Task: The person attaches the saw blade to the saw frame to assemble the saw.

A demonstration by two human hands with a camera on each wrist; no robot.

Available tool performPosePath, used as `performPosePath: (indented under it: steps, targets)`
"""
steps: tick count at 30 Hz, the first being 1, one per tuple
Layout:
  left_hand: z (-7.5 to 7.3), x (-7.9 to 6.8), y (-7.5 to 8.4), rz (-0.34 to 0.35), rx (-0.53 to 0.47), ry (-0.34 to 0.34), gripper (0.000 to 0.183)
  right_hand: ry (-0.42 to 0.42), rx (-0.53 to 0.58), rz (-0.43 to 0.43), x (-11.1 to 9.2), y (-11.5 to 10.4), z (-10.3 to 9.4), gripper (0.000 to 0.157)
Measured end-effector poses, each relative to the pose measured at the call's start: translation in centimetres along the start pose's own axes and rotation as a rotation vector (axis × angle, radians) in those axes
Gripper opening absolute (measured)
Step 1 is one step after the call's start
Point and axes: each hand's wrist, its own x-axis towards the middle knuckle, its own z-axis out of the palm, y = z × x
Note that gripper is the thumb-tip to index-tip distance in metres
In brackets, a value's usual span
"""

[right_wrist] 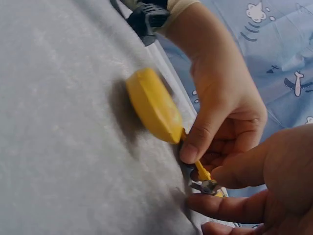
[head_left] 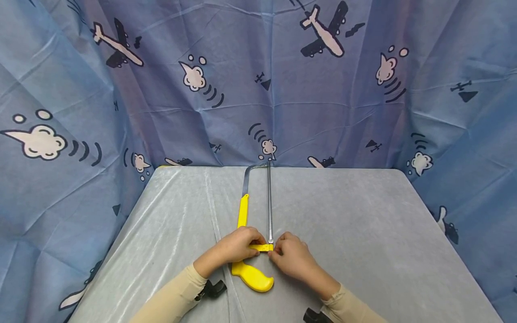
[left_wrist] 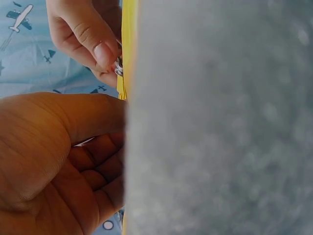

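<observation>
A hacksaw with a yellow handle [head_left: 253,277] and a grey metal frame lies on the table. Its blade [head_left: 269,202] runs straight away from me on the right side of the frame. My left hand [head_left: 240,244] grips the yellow crosspiece [head_left: 264,247] at the blade's near end. On the other side of that end, my right hand [head_left: 294,256] pinches a small metal wing nut [right_wrist: 208,186] between thumb and finger. The left wrist view shows the right thumb [left_wrist: 103,53] against this nut, while the grey tabletop fills much of that picture.
A grey cloth-like cover with creases lies over the table [head_left: 343,215]. Blue curtains [head_left: 226,112] printed with planes and clouds hang at the back and sides. Black straps with camera mounts [head_left: 212,290] sit on the wrists.
</observation>
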Motion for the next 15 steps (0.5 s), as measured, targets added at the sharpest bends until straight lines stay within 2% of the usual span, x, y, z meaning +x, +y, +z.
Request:
performPosePath:
  steps: [7,15]
  targets:
    - [0.09,-0.05,0.04,0.002,0.000,0.003,0.020,-0.085,0.061,0.003,0.08,-0.07,-0.68,0.026]
    - [0.22,-0.01,0.01,0.003,0.004,0.010,0.020,-0.127,0.107,0.037,0.14,0.20,-0.94,0.022]
